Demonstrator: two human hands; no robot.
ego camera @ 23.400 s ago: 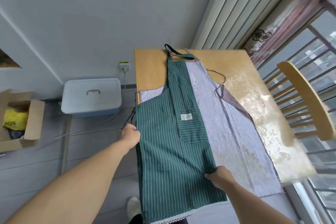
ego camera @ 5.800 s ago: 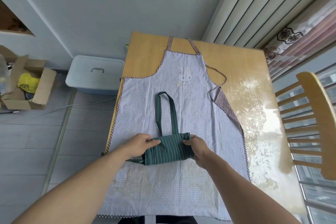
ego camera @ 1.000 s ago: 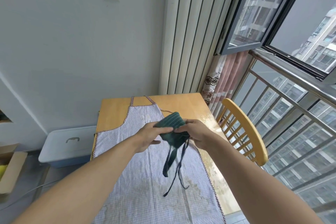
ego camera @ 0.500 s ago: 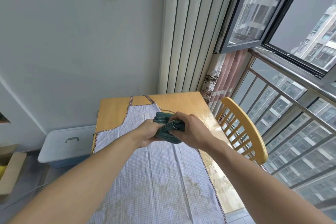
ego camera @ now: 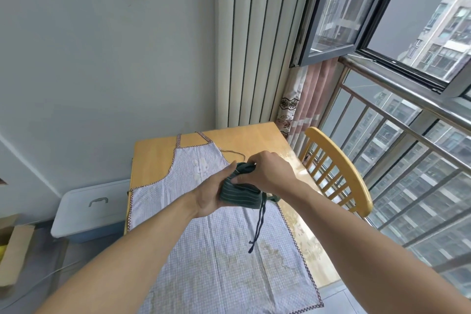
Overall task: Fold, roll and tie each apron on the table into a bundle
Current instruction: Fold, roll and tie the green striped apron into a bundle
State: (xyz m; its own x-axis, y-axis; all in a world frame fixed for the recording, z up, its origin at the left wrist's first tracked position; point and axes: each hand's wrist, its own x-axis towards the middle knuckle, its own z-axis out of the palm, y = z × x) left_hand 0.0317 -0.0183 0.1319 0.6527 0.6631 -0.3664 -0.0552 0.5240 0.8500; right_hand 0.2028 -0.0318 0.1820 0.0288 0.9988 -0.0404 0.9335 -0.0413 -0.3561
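I hold a rolled green striped apron [ego camera: 239, 195] in the air above the table. My left hand [ego camera: 212, 194] grips the roll from below and the left. My right hand [ego camera: 267, 173] closes over its top and right end. A dark tie string [ego camera: 257, 227] hangs down from the roll, loose at its end. Under it a pale checked apron [ego camera: 221, 257] with a brown-checked border lies flat on the wooden table [ego camera: 153, 158], bib toward the wall, a white rabbit patch on the bib.
A yellow wooden chair [ego camera: 339, 173] stands at the table's right side by the window railing. A white and blue lidded storage box [ego camera: 89, 211] sits on the floor left of the table. Cardboard boxes [ego camera: 10, 250] lie at the far left.
My right hand has shifted over the top of the green roll, which has turned in my hands. One tie string hangs free below it again.
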